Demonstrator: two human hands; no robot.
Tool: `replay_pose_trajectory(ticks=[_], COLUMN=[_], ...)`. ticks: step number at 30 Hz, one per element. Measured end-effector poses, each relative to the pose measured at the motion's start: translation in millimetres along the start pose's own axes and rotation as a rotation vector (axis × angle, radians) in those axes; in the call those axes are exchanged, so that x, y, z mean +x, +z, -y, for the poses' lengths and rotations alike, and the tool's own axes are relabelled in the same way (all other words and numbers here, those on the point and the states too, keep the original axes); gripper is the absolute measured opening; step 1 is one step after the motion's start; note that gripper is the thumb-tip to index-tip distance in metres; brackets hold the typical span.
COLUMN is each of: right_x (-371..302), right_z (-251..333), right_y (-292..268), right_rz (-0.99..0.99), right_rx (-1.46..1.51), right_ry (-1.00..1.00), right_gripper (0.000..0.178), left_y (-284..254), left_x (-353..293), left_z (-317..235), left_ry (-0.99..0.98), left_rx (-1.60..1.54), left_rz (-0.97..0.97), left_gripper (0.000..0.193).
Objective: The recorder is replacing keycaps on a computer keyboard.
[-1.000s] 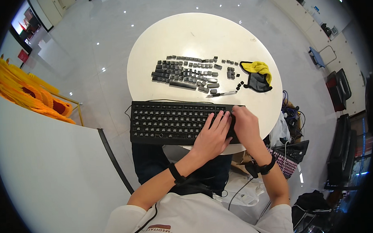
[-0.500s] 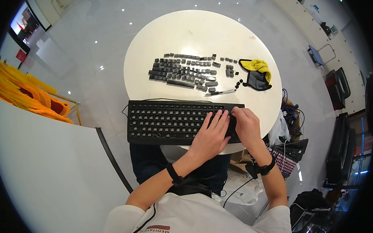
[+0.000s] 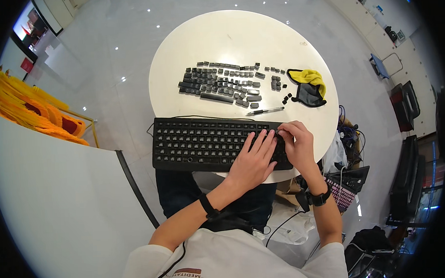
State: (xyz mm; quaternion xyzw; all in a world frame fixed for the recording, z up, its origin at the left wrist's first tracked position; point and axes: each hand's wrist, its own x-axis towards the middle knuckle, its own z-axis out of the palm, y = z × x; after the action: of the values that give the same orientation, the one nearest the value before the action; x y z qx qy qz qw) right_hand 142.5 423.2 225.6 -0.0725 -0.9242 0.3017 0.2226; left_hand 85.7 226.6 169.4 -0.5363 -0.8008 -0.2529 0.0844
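Note:
A black keyboard with its keycaps off lies at the near edge of the round white table, overhanging my lap. My left hand rests flat across its right part, fingers stretched and slightly apart. Over the keyboard's upper right corner, my right hand has thumb and fingertips pinched together. Whatever sits in that pinch is too small to make out. Beyond the keyboard, loose dark keycaps lie in rough rows. A pen lies between them and the keyboard.
A yellow and grey cloth lies at the table's right, beside a few stray keycaps. Below the right edge are a pink-keyed keyboard, cables and plastic bags. A white panel stands at left, near orange fabric.
My right hand has shifted slightly to the right and up at the keyboard's corner, its fingers more bent. My left hand stays in place on the keyboard.

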Motion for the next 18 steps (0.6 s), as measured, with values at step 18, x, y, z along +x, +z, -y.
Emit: replay_pose_trajectory(ticks=[18], right_x=[-15], right_z=[-14], right_y=[16], right_rz=[-0.103], right_rx=[-0.213], right_ry=[-0.403], right_gripper=[0.027], left_y=[-2], left_x=[1], left_z=[0], left_ry=[-0.003], left_rx=[0.003], left_rz=[0.036], left_gripper=[0.074])
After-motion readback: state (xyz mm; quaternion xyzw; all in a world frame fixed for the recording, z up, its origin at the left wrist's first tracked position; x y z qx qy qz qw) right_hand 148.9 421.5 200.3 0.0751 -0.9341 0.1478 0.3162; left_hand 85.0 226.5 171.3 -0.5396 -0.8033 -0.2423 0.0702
